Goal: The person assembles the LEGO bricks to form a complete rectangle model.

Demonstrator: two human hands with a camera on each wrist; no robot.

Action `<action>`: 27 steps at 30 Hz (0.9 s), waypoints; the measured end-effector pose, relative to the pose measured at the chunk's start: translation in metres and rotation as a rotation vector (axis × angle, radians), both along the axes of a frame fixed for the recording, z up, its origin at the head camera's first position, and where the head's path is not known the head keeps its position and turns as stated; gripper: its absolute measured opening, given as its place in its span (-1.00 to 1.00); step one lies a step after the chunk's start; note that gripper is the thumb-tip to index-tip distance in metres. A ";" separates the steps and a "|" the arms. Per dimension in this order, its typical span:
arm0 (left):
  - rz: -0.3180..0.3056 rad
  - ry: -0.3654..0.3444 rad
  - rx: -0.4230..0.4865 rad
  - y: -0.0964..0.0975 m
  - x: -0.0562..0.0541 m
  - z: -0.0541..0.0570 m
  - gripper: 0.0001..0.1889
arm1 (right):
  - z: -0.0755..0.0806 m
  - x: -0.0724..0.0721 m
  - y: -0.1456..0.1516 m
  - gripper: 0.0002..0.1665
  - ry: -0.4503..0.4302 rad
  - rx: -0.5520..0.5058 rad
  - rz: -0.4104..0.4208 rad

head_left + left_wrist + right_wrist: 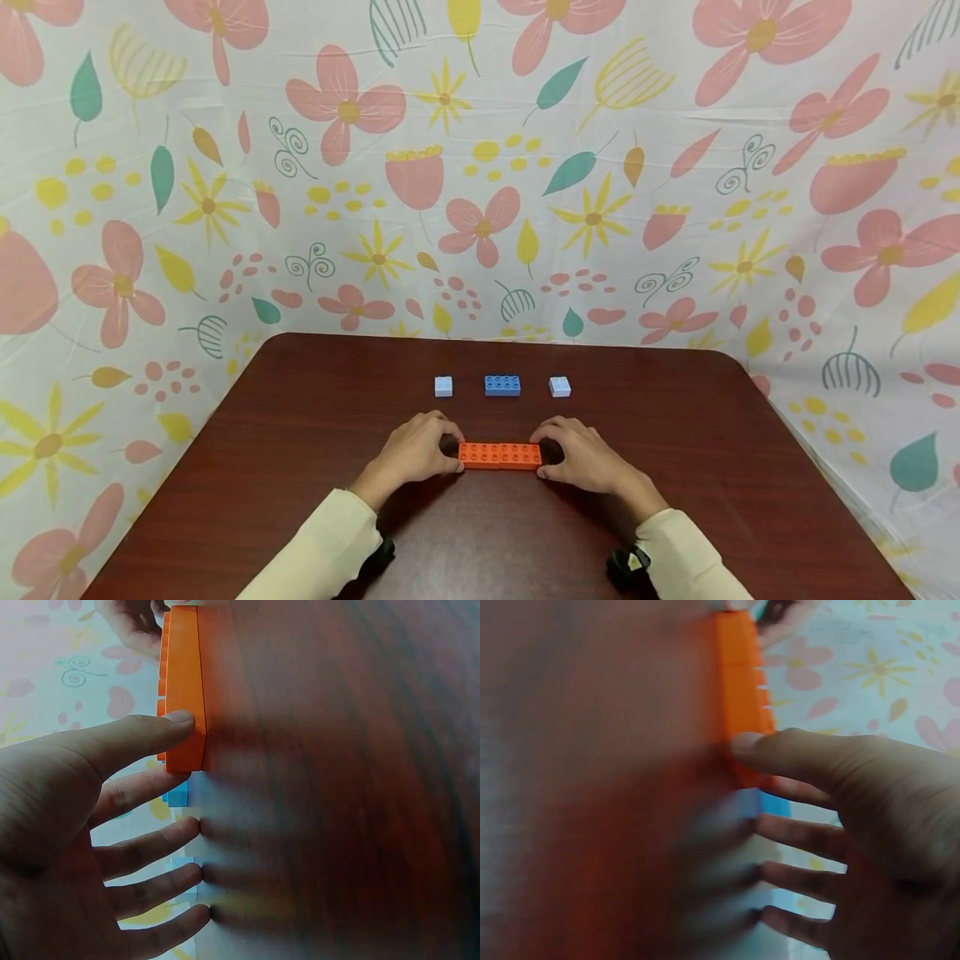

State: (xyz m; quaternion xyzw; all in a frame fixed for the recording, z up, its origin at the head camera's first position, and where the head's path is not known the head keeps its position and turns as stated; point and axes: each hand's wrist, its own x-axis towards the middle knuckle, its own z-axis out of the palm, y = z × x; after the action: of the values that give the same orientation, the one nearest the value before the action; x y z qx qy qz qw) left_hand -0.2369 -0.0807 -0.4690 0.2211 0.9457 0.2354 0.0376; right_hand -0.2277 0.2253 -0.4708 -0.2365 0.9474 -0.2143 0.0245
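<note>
Two orange toy building bricks (500, 455) lie end to end on the dark brown table, studs up, forming one long bar. My left hand (415, 450) pinches the bar's left end between thumb and index finger, its other fingers spread with tips at the tabletop. At the opposite end, my right hand (585, 455) pinches the bar the same way. In the left wrist view the thumb lies on the near side of the orange bricks (184, 667). The right wrist view shows the other thumb on their near side too.
Beyond the bar, a blue brick (502, 385) stands between two small light blue bricks, one to the left (443, 386) and one to the right (559, 387). A flower-patterned cloth (480, 167) hangs behind the table (337, 367).
</note>
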 end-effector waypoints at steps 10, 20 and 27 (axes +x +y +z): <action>-0.005 0.001 -0.005 -0.001 0.000 0.000 -0.65 | 0.021 -0.028 0.003 -0.41 -0.153 -0.103 0.051; -0.002 0.002 -0.002 -0.002 -0.002 -0.001 -0.64 | 0.028 -0.064 -0.007 -0.42 -0.139 -0.179 -0.021; 0.001 0.010 -0.005 -0.002 -0.003 -0.002 -0.64 | 0.024 -0.086 -0.020 -0.36 -0.155 -0.228 -0.082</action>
State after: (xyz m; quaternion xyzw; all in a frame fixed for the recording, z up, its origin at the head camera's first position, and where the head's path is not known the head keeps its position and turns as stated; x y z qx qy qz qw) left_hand -0.2396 -0.0829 -0.4710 0.2219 0.9465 0.2321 0.0331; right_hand -0.3137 0.2050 -0.4469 -0.1817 0.9210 -0.3391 0.0619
